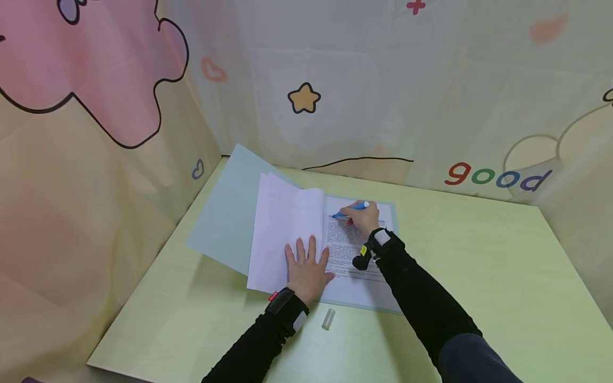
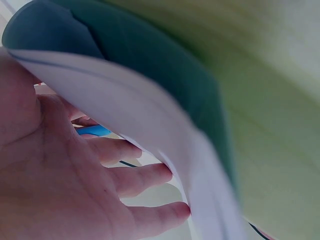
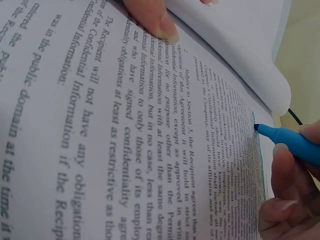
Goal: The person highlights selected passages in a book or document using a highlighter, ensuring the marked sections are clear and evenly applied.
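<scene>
A folder of stapled-looking papers lies spread out, its pale blue cover (image 1: 222, 210) and blank turned-over pages (image 1: 284, 229) folded to the left. On the right is a page of printed text (image 1: 351, 255). My left hand (image 1: 308, 274) rests with fingers spread on the turned pages near the fold, its thumb reaching the printed page. My right hand (image 1: 365, 219) pinches a blue highlighter (image 3: 290, 141), its tip touching the upper lines of text. A blue-green stroke (image 3: 260, 165) runs along a line there. The left wrist view shows the curved-up pages (image 2: 125, 95) beside the left palm.
A small translucent cap (image 1: 328, 319) lies on the pale wooden table (image 1: 479, 266) just below the folder's lower edge. Printed cloth (image 1: 335, 122) hangs behind the table and along its left side.
</scene>
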A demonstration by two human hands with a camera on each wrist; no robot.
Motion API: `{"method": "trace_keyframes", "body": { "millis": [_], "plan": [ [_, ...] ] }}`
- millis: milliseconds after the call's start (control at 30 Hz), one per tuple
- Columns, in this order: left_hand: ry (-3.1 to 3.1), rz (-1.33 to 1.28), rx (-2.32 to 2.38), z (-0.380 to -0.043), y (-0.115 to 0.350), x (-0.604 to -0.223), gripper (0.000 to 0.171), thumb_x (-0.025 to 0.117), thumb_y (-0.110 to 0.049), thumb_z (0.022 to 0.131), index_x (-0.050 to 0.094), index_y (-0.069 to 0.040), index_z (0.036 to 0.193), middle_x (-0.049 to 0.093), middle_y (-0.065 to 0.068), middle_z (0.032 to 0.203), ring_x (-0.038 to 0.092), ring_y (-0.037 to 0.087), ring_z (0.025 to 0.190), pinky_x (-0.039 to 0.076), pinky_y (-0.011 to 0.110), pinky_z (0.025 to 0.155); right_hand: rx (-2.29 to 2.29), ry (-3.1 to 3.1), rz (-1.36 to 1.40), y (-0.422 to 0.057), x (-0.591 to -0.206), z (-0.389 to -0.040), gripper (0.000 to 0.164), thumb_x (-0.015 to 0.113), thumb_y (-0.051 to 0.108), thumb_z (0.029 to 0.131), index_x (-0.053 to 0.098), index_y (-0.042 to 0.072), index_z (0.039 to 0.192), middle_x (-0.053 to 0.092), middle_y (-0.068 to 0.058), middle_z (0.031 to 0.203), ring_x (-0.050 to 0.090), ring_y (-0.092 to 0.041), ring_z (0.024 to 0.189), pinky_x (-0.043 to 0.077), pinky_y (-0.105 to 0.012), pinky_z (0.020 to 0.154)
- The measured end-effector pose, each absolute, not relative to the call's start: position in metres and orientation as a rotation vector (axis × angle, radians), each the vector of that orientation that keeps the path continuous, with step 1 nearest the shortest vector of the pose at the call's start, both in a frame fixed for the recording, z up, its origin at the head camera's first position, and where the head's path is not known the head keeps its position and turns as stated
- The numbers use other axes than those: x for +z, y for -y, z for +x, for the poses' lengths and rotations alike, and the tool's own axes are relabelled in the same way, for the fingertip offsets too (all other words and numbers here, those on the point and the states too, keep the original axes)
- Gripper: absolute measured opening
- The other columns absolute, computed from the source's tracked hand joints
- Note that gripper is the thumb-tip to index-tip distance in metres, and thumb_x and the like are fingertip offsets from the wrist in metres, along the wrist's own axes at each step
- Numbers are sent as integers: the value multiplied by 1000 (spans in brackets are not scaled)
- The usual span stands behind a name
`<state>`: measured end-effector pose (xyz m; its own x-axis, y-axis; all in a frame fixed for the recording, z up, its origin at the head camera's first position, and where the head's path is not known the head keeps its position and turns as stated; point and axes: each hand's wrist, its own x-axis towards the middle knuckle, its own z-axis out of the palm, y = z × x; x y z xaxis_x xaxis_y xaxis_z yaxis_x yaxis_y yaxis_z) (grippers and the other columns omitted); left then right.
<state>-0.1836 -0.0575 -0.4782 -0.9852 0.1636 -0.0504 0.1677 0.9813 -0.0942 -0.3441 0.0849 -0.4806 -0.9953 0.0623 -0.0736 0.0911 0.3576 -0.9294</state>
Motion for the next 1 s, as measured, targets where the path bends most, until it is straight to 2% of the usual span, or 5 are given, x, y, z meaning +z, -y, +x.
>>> {"method": "trace_keyframes", "body": {
  "millis": [400, 667, 900, 1000],
  "plan": [
    [-3098, 254, -125, -184, 57, -480, 61, 40, -56, 91, 35, -25, 144, 25, 17, 154, 20, 44, 135, 20, 64, 106, -1746, -2588, 135, -87, -480, -343, 26, 73, 23, 75, 65, 0, 83, 70, -24, 77, 64, -28, 56, 44, -53, 90],
    [-3092, 257, -117, -184, 58, -481, 61, 40, -55, 91, 35, -25, 144, 25, 17, 153, 20, 43, 135, 20, 64, 105, -1733, -2585, 138, -91, -480, -342, 25, 72, 23, 76, 66, 0, 84, 70, -25, 80, 63, -27, 56, 42, -37, 72],
    [-3084, 253, -138, -183, 57, -481, 62, 38, -56, 91, 34, -26, 144, 24, 17, 154, 20, 44, 135, 20, 64, 106, -1739, -2576, 171, -93, -480, -343, 25, 73, 23, 76, 65, 1, 85, 70, -24, 79, 63, -25, 54, 44, -42, 80],
    [-3080, 253, -146, -184, 58, -481, 62, 37, -57, 91, 33, -26, 145, 23, 17, 154, 19, 44, 135, 19, 64, 106, -1745, -2588, 143, -94, -479, -343, 25, 73, 21, 76, 65, -1, 85, 70, -25, 77, 64, -29, 56, 46, -42, 78]
  ]
}}
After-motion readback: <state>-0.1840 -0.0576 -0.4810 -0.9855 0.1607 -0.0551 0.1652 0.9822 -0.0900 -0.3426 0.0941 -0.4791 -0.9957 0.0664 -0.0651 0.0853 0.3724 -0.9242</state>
